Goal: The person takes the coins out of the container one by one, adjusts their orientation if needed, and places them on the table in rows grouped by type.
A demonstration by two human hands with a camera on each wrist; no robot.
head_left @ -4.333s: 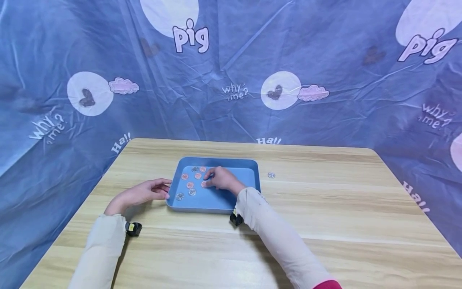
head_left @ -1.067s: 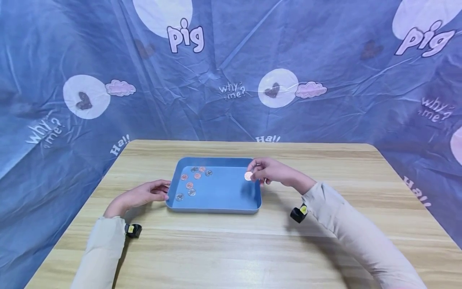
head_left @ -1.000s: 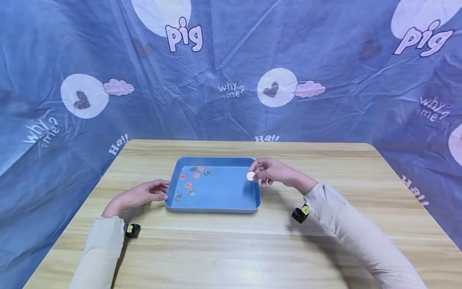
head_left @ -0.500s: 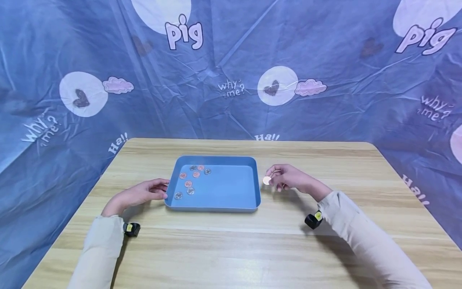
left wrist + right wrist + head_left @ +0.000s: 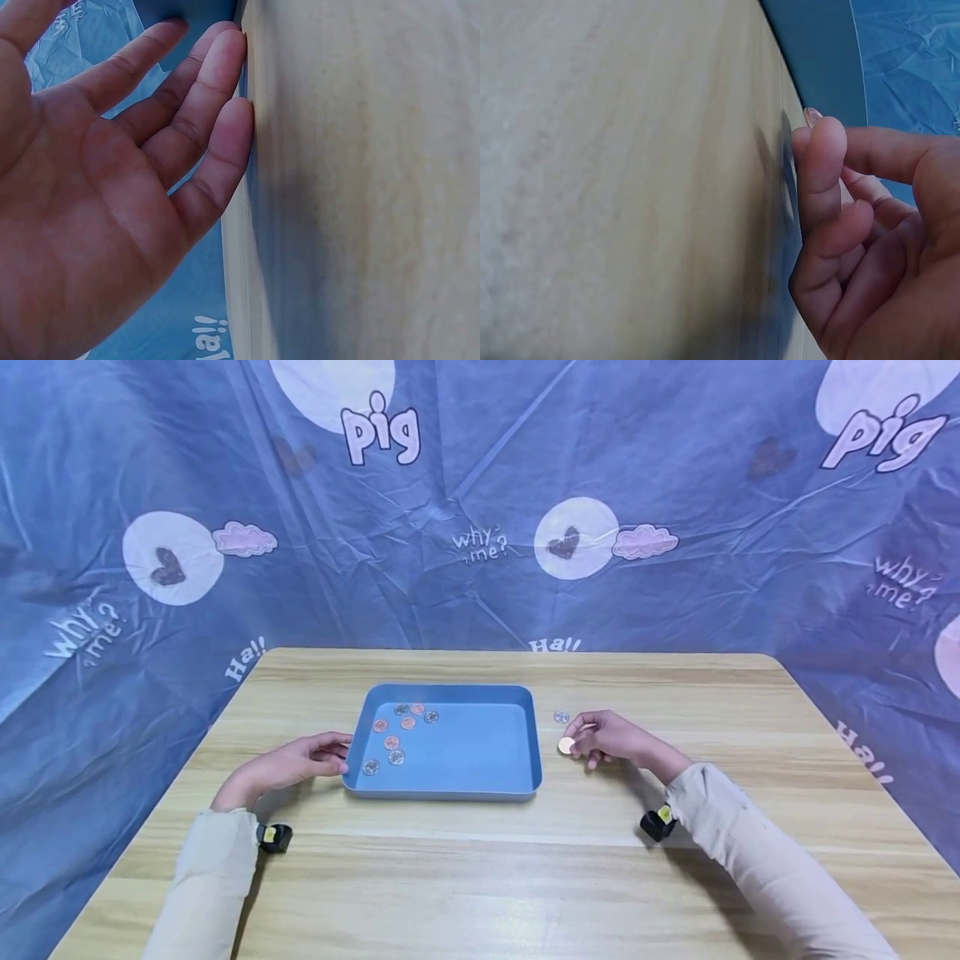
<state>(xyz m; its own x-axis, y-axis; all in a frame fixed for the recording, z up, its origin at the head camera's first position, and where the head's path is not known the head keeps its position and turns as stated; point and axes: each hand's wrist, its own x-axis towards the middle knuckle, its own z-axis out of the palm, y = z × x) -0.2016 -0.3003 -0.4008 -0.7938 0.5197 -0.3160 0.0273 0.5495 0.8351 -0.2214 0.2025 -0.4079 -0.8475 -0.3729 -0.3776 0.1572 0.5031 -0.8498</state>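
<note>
A copper-coloured coin, bright with glare in the head view, is pinched between thumb and fingers of my right hand, low over the table to the right of the blue tray. Its edge peeks past the fingertips in the right wrist view. On the table just behind that hand lies a silver coin. My left hand touches the tray's left side with loosely bent fingers; its palm is bare in the left wrist view. Copper coins and silver coins lie scattered in the tray's left half.
The wooden table carries the tray near its middle. A blue printed cloth hangs behind and beside it. Black wrist cameras sit under both cuffs, the left camera and the right camera.
My right hand took a copper coin from among the others and carried it right, over the tray's rim, then lower to the table. The silver coin there shows again. My left hand stays put.
</note>
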